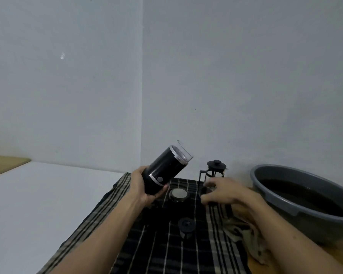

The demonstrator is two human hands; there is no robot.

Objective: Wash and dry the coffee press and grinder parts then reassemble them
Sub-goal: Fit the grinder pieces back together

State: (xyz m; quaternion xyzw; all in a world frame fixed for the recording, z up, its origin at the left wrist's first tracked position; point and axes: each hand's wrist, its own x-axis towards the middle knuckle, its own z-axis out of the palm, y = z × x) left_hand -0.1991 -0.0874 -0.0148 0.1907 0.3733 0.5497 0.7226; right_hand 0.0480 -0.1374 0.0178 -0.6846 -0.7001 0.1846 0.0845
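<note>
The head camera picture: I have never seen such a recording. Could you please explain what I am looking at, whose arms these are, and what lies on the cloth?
There is no machine here. A person wears one wide-angle camera on the head, so you look forward and down along their own two bare arms.

The left hand grips a black grinder, tilted, with a clear cap on its upper end. The right hand is blurred and reaches over the dark checked cloth; whether it holds anything cannot be told.

On the cloth lie a round part with a pale middle and a black round part. A coffee press stands at the far edge. At the right are a grey basin with dark water and a crumpled rag.
</note>
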